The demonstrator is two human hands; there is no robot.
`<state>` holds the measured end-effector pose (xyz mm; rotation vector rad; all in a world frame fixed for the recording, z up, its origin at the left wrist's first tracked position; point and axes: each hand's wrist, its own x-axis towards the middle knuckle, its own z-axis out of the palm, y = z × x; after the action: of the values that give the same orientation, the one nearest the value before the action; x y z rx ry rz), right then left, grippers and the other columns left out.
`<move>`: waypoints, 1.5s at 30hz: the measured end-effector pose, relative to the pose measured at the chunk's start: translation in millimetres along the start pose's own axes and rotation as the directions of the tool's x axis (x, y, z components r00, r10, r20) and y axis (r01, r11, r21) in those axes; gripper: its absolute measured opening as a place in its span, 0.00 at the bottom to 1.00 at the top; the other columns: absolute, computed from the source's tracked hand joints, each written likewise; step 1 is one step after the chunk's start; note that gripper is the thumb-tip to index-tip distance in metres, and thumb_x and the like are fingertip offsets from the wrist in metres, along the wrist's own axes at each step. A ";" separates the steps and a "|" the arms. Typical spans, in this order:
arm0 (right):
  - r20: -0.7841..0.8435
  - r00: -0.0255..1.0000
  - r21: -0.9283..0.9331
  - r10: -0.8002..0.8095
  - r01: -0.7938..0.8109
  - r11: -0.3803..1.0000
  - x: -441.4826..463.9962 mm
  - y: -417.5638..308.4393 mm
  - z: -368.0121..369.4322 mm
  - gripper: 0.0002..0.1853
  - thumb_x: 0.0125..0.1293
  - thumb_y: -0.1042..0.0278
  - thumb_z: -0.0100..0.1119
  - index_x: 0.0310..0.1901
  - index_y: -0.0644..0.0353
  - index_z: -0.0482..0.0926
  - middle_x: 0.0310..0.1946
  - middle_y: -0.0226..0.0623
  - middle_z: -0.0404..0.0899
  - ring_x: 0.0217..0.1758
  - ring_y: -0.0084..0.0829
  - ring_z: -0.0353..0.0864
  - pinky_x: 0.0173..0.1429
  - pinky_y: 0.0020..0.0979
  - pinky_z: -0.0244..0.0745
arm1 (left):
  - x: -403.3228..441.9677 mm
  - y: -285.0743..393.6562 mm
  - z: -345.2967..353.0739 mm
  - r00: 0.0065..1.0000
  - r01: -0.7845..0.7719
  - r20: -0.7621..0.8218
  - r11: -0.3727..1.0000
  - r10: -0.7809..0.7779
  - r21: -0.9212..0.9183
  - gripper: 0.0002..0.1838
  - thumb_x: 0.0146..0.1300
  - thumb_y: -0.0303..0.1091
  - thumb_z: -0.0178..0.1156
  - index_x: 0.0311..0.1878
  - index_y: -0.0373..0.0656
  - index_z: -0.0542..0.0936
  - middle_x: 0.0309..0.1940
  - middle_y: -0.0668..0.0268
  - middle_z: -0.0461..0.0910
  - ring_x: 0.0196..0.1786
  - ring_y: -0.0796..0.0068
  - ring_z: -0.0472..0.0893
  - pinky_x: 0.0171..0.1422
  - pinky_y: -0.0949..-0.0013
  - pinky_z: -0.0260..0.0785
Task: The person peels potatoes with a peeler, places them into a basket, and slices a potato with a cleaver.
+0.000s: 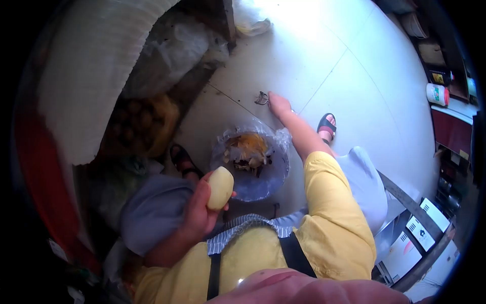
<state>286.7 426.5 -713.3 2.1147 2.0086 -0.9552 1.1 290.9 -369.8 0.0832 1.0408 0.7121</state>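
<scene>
My left hand [198, 203] is wrapped round a pale, peeled potato [220, 188], held upright above my lap. Stretched out ahead over the floor, my right hand [279, 105] is closed on a metal peeler [261, 98], whose head points away to the left. Between my feet stands a waste bin [260, 190] lined with clear plastic. Peelings [251, 147] and dark scraps lie inside it. The potato is close to the bin's near left rim, apart from it. Part of the peeler's handle is hidden by my fingers.
On the left, a yellow bag [164, 121] of round, potato-like things sits under a shelf with plastic bags [177, 50]. A white jar with a red lid [437, 95] stands at the far right. Pale floor tiles [324, 55] stretch ahead. A metal bar [405, 197] runs at the lower right.
</scene>
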 end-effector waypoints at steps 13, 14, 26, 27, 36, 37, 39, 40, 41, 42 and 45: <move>-0.489 0.855 0.718 0.171 0.284 0.636 -81.4 -96.3 -188.5 0.10 0.63 0.66 0.54 0.34 0.65 0.74 0.24 0.36 0.80 0.22 0.23 0.77 0.28 0.26 0.73 | 2.1 -11.7 -10.0 0.996 -0.069 0.049 0.996 0.072 -0.056 0.22 0.66 0.50 0.50 0.58 0.47 0.66 0.46 0.64 0.76 0.42 0.68 0.80 0.35 0.73 0.69; -0.518 0.839 0.705 0.167 0.309 0.638 -108.9 -119.3 -203.0 0.09 0.63 0.66 0.55 0.34 0.65 0.74 0.24 0.35 0.80 0.22 0.22 0.77 0.28 0.25 0.73 | 3.6 -11.8 -12.0 0.996 -0.068 0.060 0.997 0.070 -0.038 0.24 0.66 0.52 0.50 0.57 0.47 0.68 0.45 0.65 0.77 0.43 0.69 0.79 0.35 0.74 0.69; -0.259 0.965 0.356 -0.045 0.138 0.924 -282.7 -146.8 -94.8 0.16 0.54 0.63 0.62 0.40 0.64 0.76 0.30 0.52 0.78 0.34 0.51 0.78 0.40 0.42 0.72 | -23.2 -15.4 -11.8 0.929 -0.270 0.284 0.959 0.238 0.082 0.26 0.59 0.37 0.59 0.60 0.45 0.65 0.48 0.66 0.73 0.46 0.74 0.77 0.42 0.71 0.72; -0.290 0.956 0.429 -0.035 0.163 0.888 -279.9 -139.8 -97.3 0.15 0.56 0.60 0.61 0.40 0.63 0.77 0.32 0.46 0.80 0.33 0.40 0.78 0.37 0.36 0.72 | -24.9 -16.3 -13.0 0.926 -0.303 0.299 0.928 0.232 0.217 0.29 0.56 0.36 0.62 0.60 0.43 0.64 0.49 0.64 0.72 0.47 0.74 0.76 0.43 0.70 0.72; 0.281 0.950 0.788 -0.134 -0.148 0.597 -304.0 -173.0 -179.5 0.20 0.65 0.47 0.52 0.43 0.58 0.77 0.36 0.29 0.81 0.27 0.18 0.74 0.26 0.19 0.64 | -18.8 -29.5 -20.4 0.836 -0.502 0.318 0.386 0.447 0.774 0.38 0.49 0.38 0.70 0.59 0.37 0.59 0.47 0.58 0.71 0.47 0.74 0.74 0.49 0.73 0.70; 0.292 0.939 0.809 -0.184 -0.140 0.571 -309.7 -175.6 -176.9 0.20 0.65 0.46 0.52 0.43 0.57 0.77 0.36 0.29 0.81 0.27 0.18 0.73 0.27 0.18 0.64 | -19.0 -29.7 -20.1 0.748 -0.560 0.342 0.264 0.569 0.785 0.37 0.50 0.38 0.70 0.57 0.37 0.60 0.47 0.59 0.71 0.47 0.74 0.74 0.49 0.73 0.70; 0.304 0.923 0.830 -0.238 -0.134 0.542 -315.7 -181.8 -173.8 0.20 0.66 0.46 0.51 0.42 0.57 0.78 0.35 0.29 0.81 0.27 0.17 0.73 0.27 0.18 0.64 | -4.9 -26.9 -24.4 0.749 -0.570 0.308 0.333 0.586 0.751 0.37 0.49 0.40 0.71 0.56 0.36 0.62 0.47 0.58 0.72 0.47 0.70 0.75 0.50 0.71 0.69; 0.298 0.920 0.852 -0.256 -0.135 0.506 -316.7 -184.2 -171.7 0.20 0.66 0.46 0.51 0.40 0.57 0.78 0.34 0.28 0.81 0.26 0.17 0.73 0.28 0.18 0.64 | 2.3 -26.3 -27.1 0.753 -0.578 0.275 0.402 0.598 0.710 0.37 0.48 0.42 0.71 0.56 0.35 0.63 0.48 0.57 0.72 0.47 0.67 0.75 0.51 0.69 0.69; 0.290 0.916 0.874 -0.276 -0.136 0.467 -319.1 -187.6 -173.5 0.19 0.66 0.47 0.51 0.39 0.57 0.78 0.32 0.28 0.81 0.26 0.17 0.72 0.28 0.18 0.64 | 1.9 -24.1 -25.7 0.754 -0.575 0.271 0.400 0.599 0.714 0.37 0.48 0.42 0.71 0.56 0.35 0.63 0.48 0.57 0.72 0.47 0.67 0.75 0.51 0.69 0.69; 0.289 0.915 0.876 -0.281 -0.135 0.463 -321.7 -189.5 -176.7 0.19 0.66 0.47 0.51 0.39 0.57 0.78 0.32 0.28 0.81 0.26 0.17 0.72 0.28 0.18 0.64 | 2.5 -22.4 -25.1 0.748 -0.615 0.300 0.450 0.592 0.647 0.34 0.51 0.41 0.70 0.55 0.35 0.63 0.47 0.59 0.73 0.47 0.68 0.76 0.51 0.69 0.70; 0.230 0.940 0.873 -0.253 -0.085 0.481 -329.5 -197.0 -197.3 0.18 0.66 0.50 0.53 0.36 0.59 0.77 0.28 0.28 0.79 0.24 0.18 0.72 0.28 0.19 0.65 | -5.2 -17.5 -20.8 0.799 -0.601 0.346 0.651 0.491 0.464 0.30 0.56 0.39 0.66 0.56 0.37 0.64 0.47 0.61 0.73 0.48 0.71 0.76 0.52 0.69 0.72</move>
<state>196.2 255.2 -327.6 1.9022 1.5602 -2.6224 -8.6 268.9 -383.5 1.0088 1.0103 0.9048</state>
